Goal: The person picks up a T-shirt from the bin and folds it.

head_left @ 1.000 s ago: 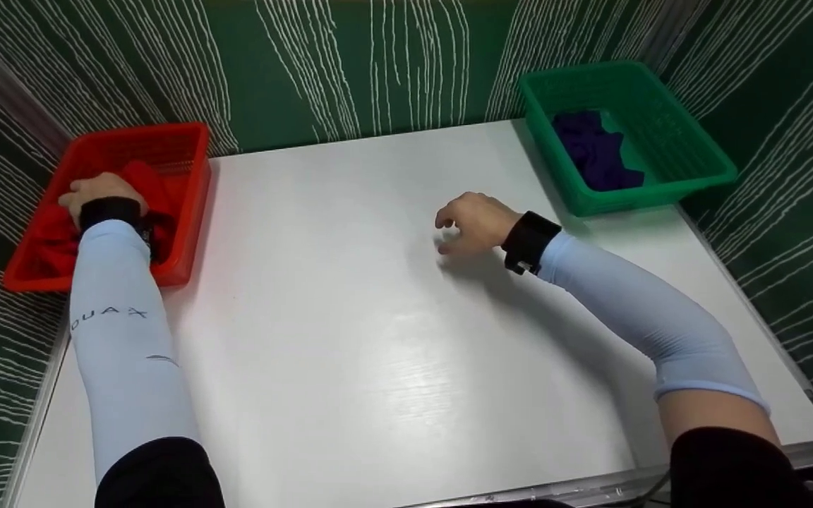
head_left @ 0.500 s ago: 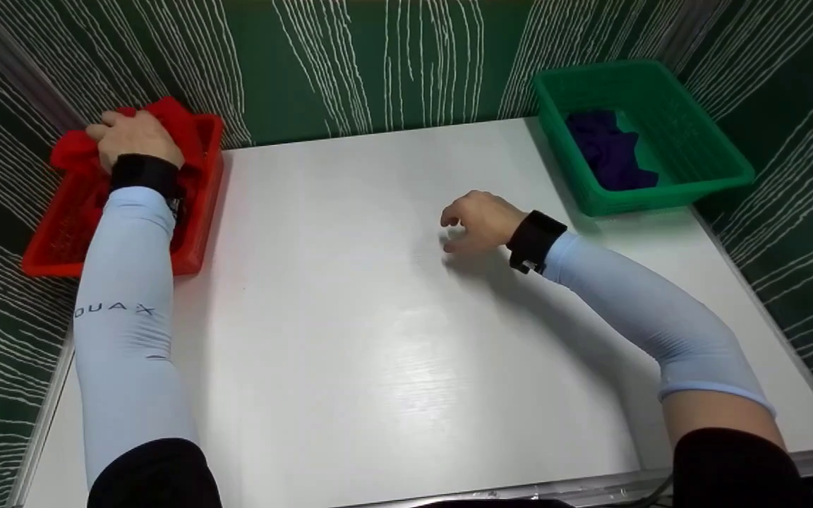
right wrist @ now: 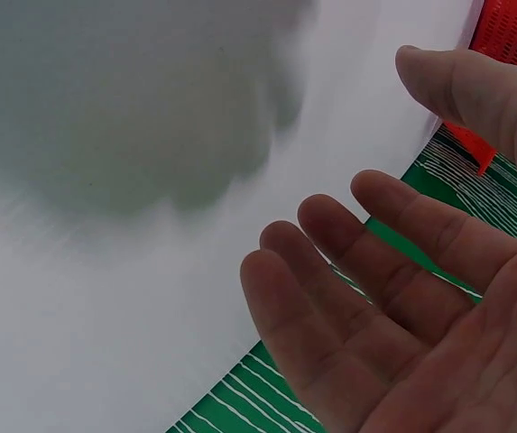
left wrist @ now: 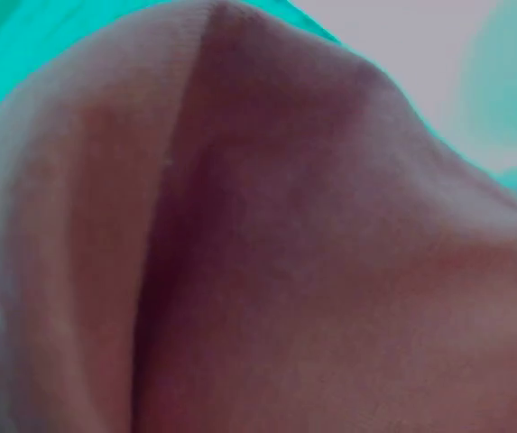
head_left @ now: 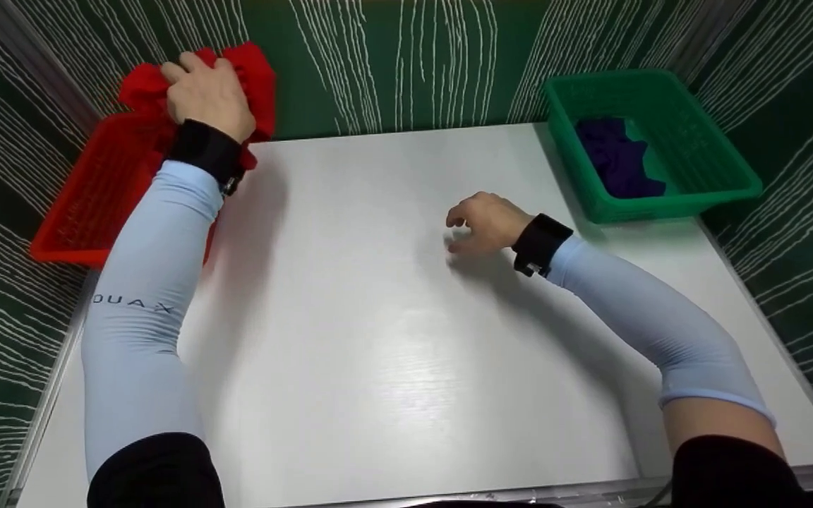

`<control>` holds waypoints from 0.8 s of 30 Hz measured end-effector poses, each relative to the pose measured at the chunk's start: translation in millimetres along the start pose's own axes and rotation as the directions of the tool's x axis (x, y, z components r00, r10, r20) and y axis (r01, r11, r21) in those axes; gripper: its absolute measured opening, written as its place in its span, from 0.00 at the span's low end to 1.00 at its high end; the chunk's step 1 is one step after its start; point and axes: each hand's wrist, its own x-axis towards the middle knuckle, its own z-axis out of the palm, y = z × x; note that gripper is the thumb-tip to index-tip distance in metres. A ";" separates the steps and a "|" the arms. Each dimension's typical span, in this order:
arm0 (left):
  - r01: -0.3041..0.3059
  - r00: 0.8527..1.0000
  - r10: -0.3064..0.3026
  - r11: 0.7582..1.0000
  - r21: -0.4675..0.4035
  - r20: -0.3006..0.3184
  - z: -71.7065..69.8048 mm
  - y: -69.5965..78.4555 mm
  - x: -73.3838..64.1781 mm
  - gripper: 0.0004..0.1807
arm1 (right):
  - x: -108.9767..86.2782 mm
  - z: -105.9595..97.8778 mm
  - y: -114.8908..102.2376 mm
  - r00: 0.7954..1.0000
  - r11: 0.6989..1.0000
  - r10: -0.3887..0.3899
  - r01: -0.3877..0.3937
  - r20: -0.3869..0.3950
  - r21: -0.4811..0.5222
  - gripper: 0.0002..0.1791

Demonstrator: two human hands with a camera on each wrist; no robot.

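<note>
My left hand [head_left: 209, 100] grips a bunched red cloth [head_left: 258, 77] over the back right corner of the red basket [head_left: 71, 252]. Part of the cloth drapes down beside the wrist, and my fingertips are hidden behind the hand. In the left wrist view, close folds of the cloth [left wrist: 330, 234] fill most of the picture in a brownish tint. My right hand [head_left: 488, 224] hovers over the white table with fingers loosely bent. The right wrist view shows its palm and spread thumb with nothing held.
A green plastic basket [head_left: 689, 206] stands at the back right with a purple cloth [head_left: 618, 159] inside. Green walls [head_left: 442, 92] with white streaks enclose the white table [head_left: 350, 296] at the back and sides. A clear edge strip [head_left: 611, 487] runs along the front.
My left hand has risen out of the red basket and moved right and back, lifting the red cloth with it. My right hand has stayed in place; the view has shifted slightly.
</note>
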 end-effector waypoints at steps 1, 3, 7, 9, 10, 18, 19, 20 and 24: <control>-0.020 1.000 0.020 1.000 -0.007 -0.008 -1.6 6.9 -2.6 0.37 | -0.1 0.0 0.0 1.000 1.000 -0.002 0.002 0.003 0.001 0.23; -0.055 0.998 0.055 0.998 -0.016 -0.014 -3.4 19.6 -6.9 0.38 | 0.0 -0.5 0.0 1.000 1.000 -0.003 0.003 0.007 0.000 0.24; -0.107 0.994 0.106 0.994 -0.018 -0.010 -0.6 43.8 -10.9 0.38 | 1.7 -1.9 0.7 1.000 1.000 0.005 -0.005 0.005 -0.007 0.23; -0.129 0.992 0.129 0.992 -0.013 0.006 5.5 56.1 -11.2 0.38 | 2.8 -1.8 0.9 1.000 1.000 0.005 -0.005 0.006 -0.008 0.23; -0.142 0.990 0.142 0.990 -0.008 0.018 10.2 62.2 -11.3 0.38 | 3.2 -1.7 0.8 1.000 1.000 0.003 -0.002 0.006 -0.008 0.23; -0.232 0.965 0.233 0.972 -0.025 0.121 83.1 109.3 -16.4 0.38 | 7.3 -1.6 -1.1 1.000 1.000 -0.020 0.021 0.017 -0.009 0.23; -0.236 0.962 0.238 0.971 -0.035 0.134 94.9 115.0 -17.9 0.38 | 8.0 -1.6 -0.9 1.000 1.000 -0.020 0.020 0.018 -0.010 0.23; -0.237 0.959 0.242 0.970 -0.045 0.150 107.0 120.9 -20.0 0.38 | 8.3 -1.5 -1.0 1.000 1.000 -0.020 0.020 0.017 -0.013 0.23; -0.232 0.942 0.243 0.970 -0.075 0.231 147.4 145.1 -35.3 0.39 | 8.6 0.2 -1.4 1.000 1.000 -0.008 0.008 0.018 -0.011 0.23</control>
